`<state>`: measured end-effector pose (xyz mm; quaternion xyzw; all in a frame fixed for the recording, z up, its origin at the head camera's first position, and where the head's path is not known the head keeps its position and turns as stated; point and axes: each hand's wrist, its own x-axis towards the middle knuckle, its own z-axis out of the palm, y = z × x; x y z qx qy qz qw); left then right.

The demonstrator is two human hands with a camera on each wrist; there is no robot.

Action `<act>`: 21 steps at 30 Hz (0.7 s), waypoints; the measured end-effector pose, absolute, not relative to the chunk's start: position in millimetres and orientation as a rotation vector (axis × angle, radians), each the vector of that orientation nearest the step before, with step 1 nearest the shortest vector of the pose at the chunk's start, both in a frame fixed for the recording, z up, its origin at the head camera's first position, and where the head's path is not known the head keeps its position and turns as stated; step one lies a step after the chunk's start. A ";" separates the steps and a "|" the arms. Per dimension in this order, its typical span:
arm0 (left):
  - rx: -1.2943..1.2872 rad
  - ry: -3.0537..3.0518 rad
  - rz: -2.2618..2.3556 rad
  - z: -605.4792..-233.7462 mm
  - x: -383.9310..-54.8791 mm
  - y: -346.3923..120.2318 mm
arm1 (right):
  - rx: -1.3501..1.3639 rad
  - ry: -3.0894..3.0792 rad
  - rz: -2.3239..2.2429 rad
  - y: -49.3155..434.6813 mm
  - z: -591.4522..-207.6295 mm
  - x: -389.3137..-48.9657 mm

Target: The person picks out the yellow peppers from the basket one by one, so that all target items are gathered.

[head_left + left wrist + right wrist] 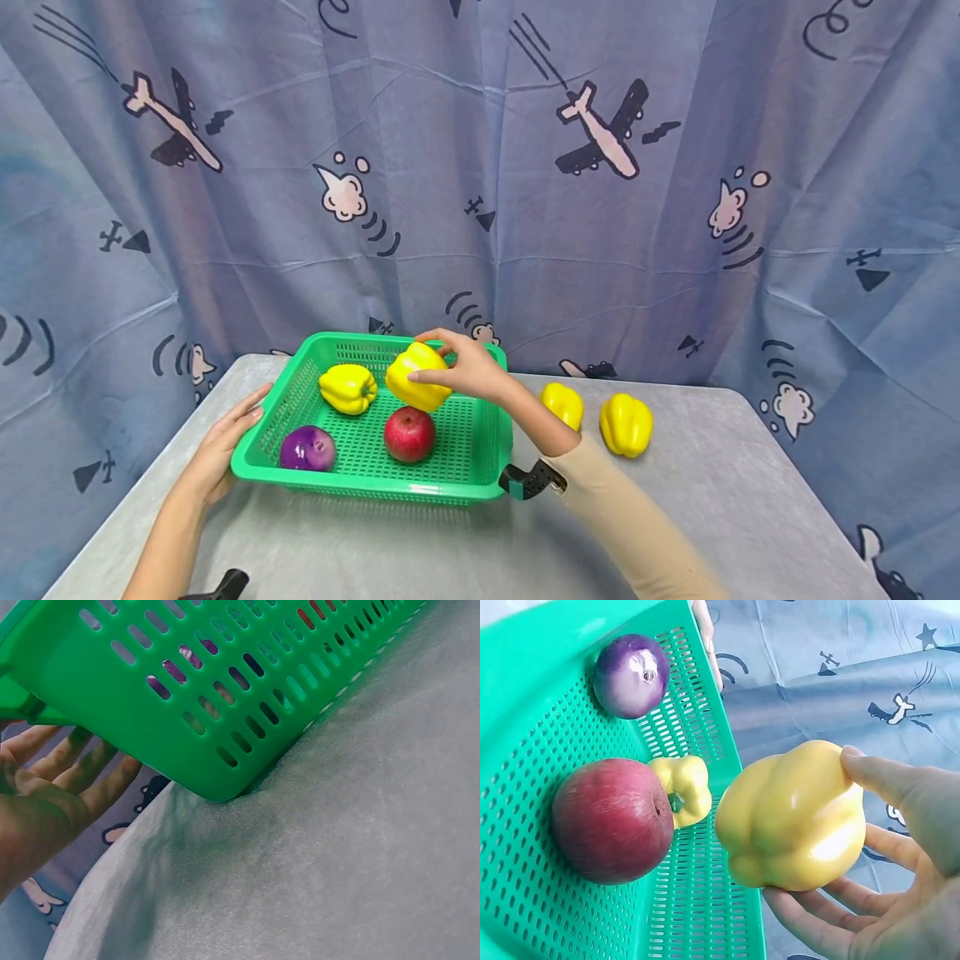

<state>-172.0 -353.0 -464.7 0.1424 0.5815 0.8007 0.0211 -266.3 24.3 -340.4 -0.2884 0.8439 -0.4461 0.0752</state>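
Observation:
My right hand (pixel 471 367) holds a yellow bell pepper (pixel 416 379) between thumb and fingers, above the right half of a green plastic basket (pixel 360 483). In the right wrist view, that pepper (pixel 795 817) is raised beside the basket's far rim, thumb on one side and fingers on the other. Inside the basket lie another yellow bell pepper (pixel 347 389), a red apple (pixel 409 435) and a round purple item (pixel 306 450) with a pale end. At the basket's left side rests my left hand (pixel 221 446). Its fingers (pixel 67 761) extend along the outside, the tips partly hidden by the rim.
Two more yellow bell peppers, a nearer one (pixel 627 425) and one partly behind my right forearm (pixel 561 404), sit on the grey table (pixel 720 500) right of the basket. A blue curtain (pixel 450 167) with airplane drawings hangs behind the table's back edge.

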 end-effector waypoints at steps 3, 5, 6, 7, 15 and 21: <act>0.450 1.793 2.487 -465.2 -172.5 -353.3 | -0.871 2.530 -1.337 27.1 -339.8 -264.0; 0.462 1.785 2.489 -465.9 -172.9 -353.6 | -0.868 2.523 -1.341 28.8 -339.5 -262.3; 0.468 1.782 2.490 -466.2 -173.0 -353.8 | -0.863 2.520 -1.347 29.6 -338.9 -261.0; 0.475 1.778 2.490 -466.6 -173.3 -354.0 | -0.860 2.513 -1.356 30.6 -338.8 -260.2; 0.493 1.772 2.482 -467.9 -174.1 -354.5 | -0.804 2.467 -1.443 40.7 -335.7 -252.4; 0.488 1.776 2.477 -467.4 -173.6 -355.0 | -0.767 2.478 -1.463 49.0 -335.3 -248.4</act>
